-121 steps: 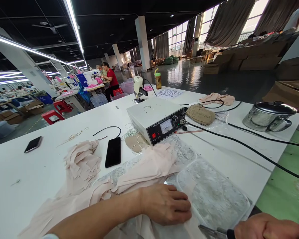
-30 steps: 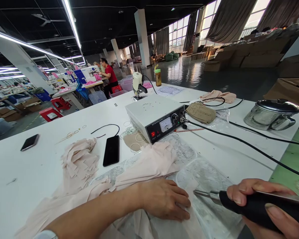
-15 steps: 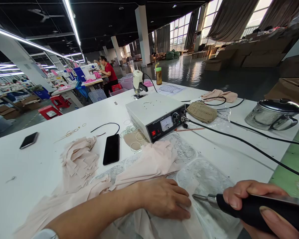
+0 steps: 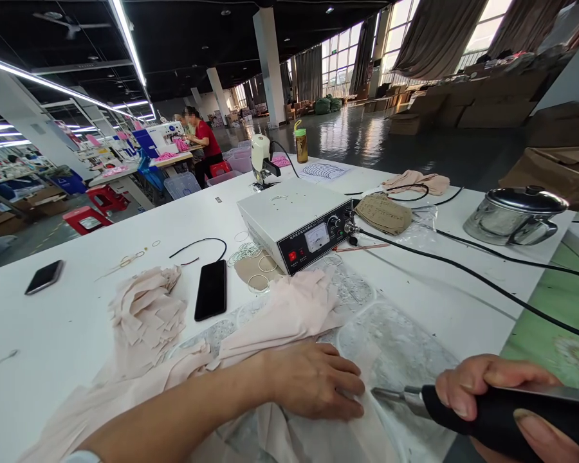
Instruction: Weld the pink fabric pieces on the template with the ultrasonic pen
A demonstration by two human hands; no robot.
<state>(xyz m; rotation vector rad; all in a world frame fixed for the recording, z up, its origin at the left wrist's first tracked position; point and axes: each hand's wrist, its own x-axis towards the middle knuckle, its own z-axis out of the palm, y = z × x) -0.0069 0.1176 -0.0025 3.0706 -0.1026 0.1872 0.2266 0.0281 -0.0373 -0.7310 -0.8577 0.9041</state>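
Note:
My left hand (image 4: 313, 381) lies flat, palm down, pressing pale pink fabric (image 4: 280, 321) onto a clear scratched cutting plate (image 4: 405, 350) on the white table (image 4: 77, 321). My right hand (image 4: 492, 386) grips a black-handled cutting tool (image 4: 487, 411); its metal tip (image 4: 388, 393) points left and sits just right of my left fingers, close above the fabric. A black cable (image 4: 463, 273) runs from the white control box (image 4: 296, 222) toward the right.
A pile of pink fabric scraps (image 4: 145, 315) and a black phone (image 4: 211, 289) lie left of the box; another phone (image 4: 43, 276) sits far left. A steel pot (image 4: 516, 215), a tan pouch (image 4: 383, 213) and a bottle (image 4: 300, 143) stand farther back. A person in red works at a distant table.
My right hand came up from the bottom edge with the tool and brought its tip leftward and lower, near my left fingers. My left hand stayed pressed on the fabric.

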